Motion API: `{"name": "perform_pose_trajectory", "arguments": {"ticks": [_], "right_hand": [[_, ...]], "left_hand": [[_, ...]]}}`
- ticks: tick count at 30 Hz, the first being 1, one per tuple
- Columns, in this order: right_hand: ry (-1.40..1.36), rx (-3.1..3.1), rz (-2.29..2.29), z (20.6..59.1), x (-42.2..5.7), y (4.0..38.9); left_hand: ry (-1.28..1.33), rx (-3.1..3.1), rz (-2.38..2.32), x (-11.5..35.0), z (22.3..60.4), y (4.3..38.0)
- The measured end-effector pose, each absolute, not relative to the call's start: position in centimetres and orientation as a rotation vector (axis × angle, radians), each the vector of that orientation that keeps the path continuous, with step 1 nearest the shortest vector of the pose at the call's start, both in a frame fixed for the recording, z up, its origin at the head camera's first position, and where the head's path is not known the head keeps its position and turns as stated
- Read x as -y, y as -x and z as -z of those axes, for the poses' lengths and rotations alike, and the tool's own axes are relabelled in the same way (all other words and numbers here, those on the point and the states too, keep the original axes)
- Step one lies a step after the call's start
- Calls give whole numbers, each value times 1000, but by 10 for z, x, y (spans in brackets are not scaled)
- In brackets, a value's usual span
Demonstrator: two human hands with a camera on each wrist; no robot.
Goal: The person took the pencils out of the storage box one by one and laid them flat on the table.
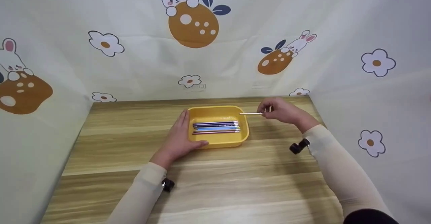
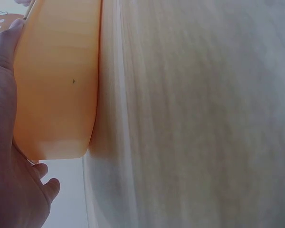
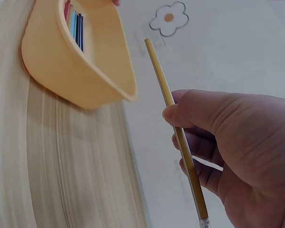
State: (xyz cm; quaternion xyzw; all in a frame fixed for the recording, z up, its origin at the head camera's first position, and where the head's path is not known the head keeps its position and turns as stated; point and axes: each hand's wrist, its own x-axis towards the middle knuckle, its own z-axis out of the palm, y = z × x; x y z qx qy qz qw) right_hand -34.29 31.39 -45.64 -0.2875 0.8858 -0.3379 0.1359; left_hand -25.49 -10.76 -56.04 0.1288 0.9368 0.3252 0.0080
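A yellow plastic bin [image 1: 222, 145] stands on the table with several pencils [image 1: 215, 128] lying side by side inside, their ferrule ends to the right. My left hand [image 1: 176, 139] grips the bin's left end, thumb over the front rim and fingers along the left side. The left wrist view shows that thumb along the rim of the bin [image 2: 57, 85]. Between thumb and fingertips, my right hand [image 1: 284, 111] pinches a gold pencil [image 3: 163, 85]. Its plain end reaches over the bin's right rim; a metal ferrule is at the other end, below the hand in the right wrist view.
The wood-grain table [image 1: 215, 183] runs back to a pale cloth [image 1: 141, 66] printed with rabbits and flowers, which hangs behind and on both sides. A small black camera [image 1: 299, 146] is strapped to each wrist.
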Motion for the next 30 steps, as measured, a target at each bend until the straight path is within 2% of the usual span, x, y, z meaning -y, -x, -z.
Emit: {"name": "perform_pose_trajectory", "arguments": {"ticks": [13,30], "right_hand": [[724,-2661,933,464,-348,356],[730,-2689,929,490,-358,368]], "left_hand": [[-401,-2924,-1029,108,560,256],[-400,-2928,-1015,107,562,256]]}}
